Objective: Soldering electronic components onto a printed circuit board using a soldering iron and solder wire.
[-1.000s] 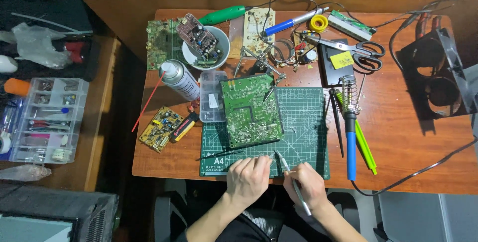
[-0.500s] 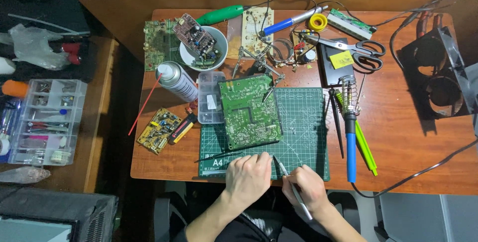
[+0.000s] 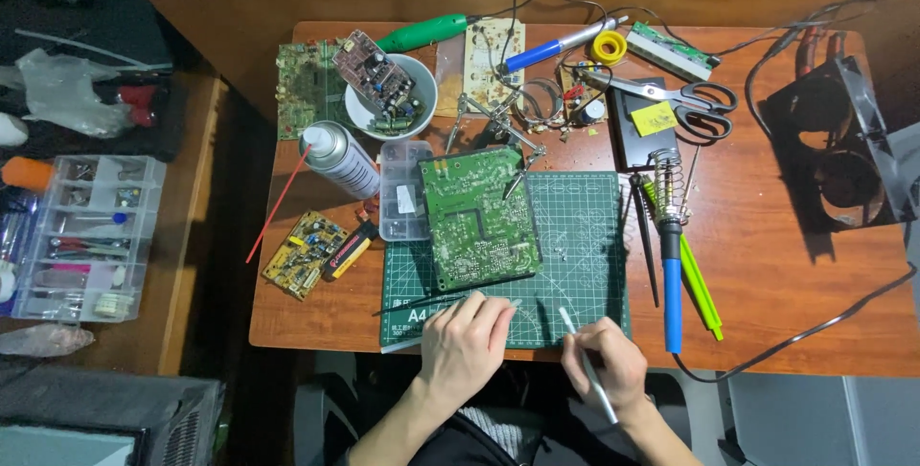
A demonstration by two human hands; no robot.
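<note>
A slim grey tool (image 3: 586, 365), seemingly tweezers or a fine probe, is gripped pen-fashion in the right hand (image 3: 606, 367), its tip resting on the near part of the green cutting mat (image 3: 575, 236). The left hand (image 3: 467, 341) lies flat and loosely curled on the mat's near edge, grasping nothing; a thin dark rod (image 3: 431, 300) runs just beyond its fingers, and contact with it cannot be told.

The green circuit board (image 3: 477, 219) lies solder side up on the mat's left half, just beyond the left hand. It is judged light and stiff, yet fragile: the solder joints are prickly and the components underneath keep it from sitting quite flat, so it is likely to rock under pressure. It is best taken by its bare edges, the near edge or the right one being most open. The slim tool is judged light, hard and smooth, apt to roll if set down.

Open room is scarce. The board's left edge is touched by a clear compartment box (image 3: 403, 188), and helping-hand clips (image 3: 494, 121) crowd its far edge. A blue-handled soldering iron (image 3: 670, 274) and a green pen (image 3: 692, 279) lie just beside the mat on the right. The mat's right half is bare, and it is the one free space for sliding. The worktop (image 3: 795, 284) ends right at the hands, so anything nudged nearward could drop off.
</note>
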